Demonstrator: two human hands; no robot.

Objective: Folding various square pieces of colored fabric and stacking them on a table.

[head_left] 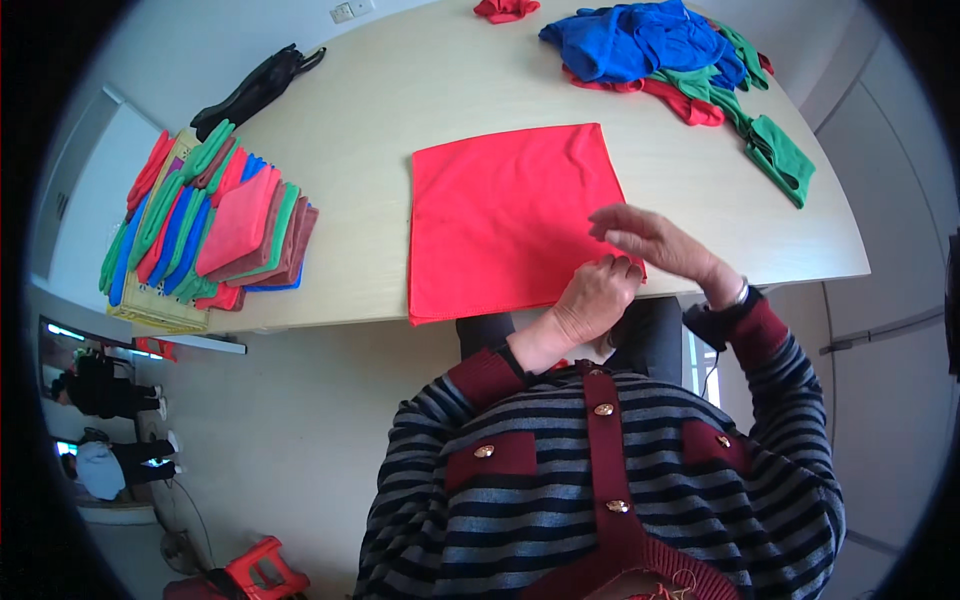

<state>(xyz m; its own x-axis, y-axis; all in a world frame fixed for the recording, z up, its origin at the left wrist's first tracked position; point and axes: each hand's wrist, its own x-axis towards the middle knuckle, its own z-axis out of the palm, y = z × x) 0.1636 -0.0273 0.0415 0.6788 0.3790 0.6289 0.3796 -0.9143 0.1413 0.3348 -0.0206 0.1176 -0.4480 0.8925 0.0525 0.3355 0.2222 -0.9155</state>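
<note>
— So where is the red cloth (505, 215)?

— It lies flat on the worktop (400, 90), close to the near edge, right in front of the person. Its near right corner sits at both hands.

— What is the left hand (597, 297) doing?

— Its grip is curled shut and pinches the near edge of the red cloth, right by that corner.

— And the right hand (652, 243)?

— It rests just past the left one, on the cloth's right side. Its fingers are stretched out and a bit apart. I cannot tell if its grip has hold of anything.

— Which way does the cloth go from the hands?

— Away and to the left. It is nearly square, so no side is much longer. The left hand is nearer to the near edge.

— What else is on the worktop?

— A stack of folded cloths (215, 225) at the left edge, red, green and blue. A loose pile of cloths (660, 50) at the far right. A black bag (255, 90) at the far left.
</note>
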